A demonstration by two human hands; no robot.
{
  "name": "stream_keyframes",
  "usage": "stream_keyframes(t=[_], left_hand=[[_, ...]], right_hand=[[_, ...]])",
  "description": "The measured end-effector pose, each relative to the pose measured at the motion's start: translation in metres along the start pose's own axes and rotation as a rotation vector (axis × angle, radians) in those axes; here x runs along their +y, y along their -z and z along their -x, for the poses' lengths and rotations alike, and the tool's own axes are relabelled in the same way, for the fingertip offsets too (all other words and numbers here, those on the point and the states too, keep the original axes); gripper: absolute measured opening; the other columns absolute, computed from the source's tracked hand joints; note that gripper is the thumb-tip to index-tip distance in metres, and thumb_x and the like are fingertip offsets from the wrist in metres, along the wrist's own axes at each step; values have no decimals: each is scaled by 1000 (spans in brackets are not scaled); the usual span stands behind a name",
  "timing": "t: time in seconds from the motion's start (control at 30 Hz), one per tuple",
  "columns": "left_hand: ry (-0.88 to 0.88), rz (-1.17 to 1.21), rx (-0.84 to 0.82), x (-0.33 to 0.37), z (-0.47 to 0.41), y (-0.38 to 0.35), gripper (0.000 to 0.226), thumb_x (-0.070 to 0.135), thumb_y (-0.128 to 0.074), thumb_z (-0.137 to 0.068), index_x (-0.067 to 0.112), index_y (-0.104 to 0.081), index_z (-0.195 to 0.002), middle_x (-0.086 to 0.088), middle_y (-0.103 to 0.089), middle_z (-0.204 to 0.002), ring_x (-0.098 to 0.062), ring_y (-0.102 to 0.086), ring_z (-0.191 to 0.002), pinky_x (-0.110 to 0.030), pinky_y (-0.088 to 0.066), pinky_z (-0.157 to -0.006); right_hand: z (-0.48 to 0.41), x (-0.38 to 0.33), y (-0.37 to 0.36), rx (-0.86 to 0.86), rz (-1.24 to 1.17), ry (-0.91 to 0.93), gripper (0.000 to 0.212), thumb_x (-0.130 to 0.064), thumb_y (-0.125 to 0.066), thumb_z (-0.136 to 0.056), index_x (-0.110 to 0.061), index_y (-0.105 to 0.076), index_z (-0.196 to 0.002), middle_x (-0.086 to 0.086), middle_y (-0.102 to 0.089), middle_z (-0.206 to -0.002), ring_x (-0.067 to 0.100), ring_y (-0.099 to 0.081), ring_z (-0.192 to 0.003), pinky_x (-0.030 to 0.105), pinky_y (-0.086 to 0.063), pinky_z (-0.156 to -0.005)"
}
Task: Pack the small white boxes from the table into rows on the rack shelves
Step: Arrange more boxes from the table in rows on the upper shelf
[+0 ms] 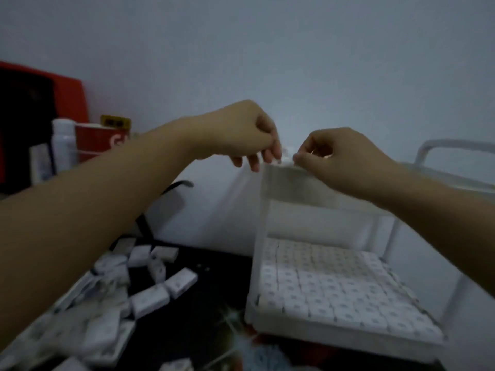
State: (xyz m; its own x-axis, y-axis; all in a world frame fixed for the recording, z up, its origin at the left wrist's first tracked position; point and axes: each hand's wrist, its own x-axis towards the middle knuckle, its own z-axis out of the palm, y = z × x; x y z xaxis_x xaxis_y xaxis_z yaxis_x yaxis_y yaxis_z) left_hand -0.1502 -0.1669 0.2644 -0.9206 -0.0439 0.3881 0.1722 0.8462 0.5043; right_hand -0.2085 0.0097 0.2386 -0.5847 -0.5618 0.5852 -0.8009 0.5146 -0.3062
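Because the lower shelf [334, 333] is full, the left hand [241, 129] and right hand [345, 153] meet at the top edge of the rack [261, 210]. Both pinch one blurred white box [287, 157], seemingly squaring it.

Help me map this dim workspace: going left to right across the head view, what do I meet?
white bottle → red cup → left hand → small white box → right hand → rack handle

Small white boxes [180, 282]: matt printed card, I judge. White shelved rack [334, 336]: smooth plastic, faint sheen. Dark surface [214, 266]: slightly glossy. Red cup [97, 144] looks like paper; white bottle [63, 141], smooth plastic.
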Motion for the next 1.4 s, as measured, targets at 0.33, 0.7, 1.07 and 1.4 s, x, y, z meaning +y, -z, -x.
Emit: stream_keyframes(t=[0.33, 0.7, 1.07, 1.4], left_hand=[[366, -192, -196, -196, 165, -87, 30, 5, -49, -89, 21, -72, -97, -3, -71, -105, -20, -66, -99, -32, -54, -86], [285, -813, -326, -281, 170, -131, 49, 32, -49, -89, 18, -49, -137, -2, -31, -155, -29, 9, -148, -52, 14, -116], [252, -303, -268, -268, 156, -133, 42, 35, -72, -79, 27, -53, -115, 7, -64, -108, -14, -58, -103, -29, -42, -91], [311, 107, -304, -222, 160, -124, 41, 20, -75, -80, 33, -60, -116, 11, -61, -94, -5, -62, -83, -16, -51, -73]], right_hand=[[92, -36, -241, -664, 48, 85, 52, -18, -51, -89, -25, -42, -140, 7, -45, -141, 28, -46, -125, 37, -42, -101], [42, 10, -344, -689, 389, 243, 81, -8, -47, -93, -23, 2, -155, 1, 17, -161, 21, 10, -149, 38, -24, -118], [26, 15, -317, -733, 370, 212, 63, -54, -64, -83, -21, -46, -134, 5, -54, -128, 23, -52, -114, 35, -44, -88], [67, 13, -263, -545, 255, 77, 51, -56, -66, -80, -27, -52, -120, -3, -61, -109, 19, -58, -101, 28, -39, -69]])
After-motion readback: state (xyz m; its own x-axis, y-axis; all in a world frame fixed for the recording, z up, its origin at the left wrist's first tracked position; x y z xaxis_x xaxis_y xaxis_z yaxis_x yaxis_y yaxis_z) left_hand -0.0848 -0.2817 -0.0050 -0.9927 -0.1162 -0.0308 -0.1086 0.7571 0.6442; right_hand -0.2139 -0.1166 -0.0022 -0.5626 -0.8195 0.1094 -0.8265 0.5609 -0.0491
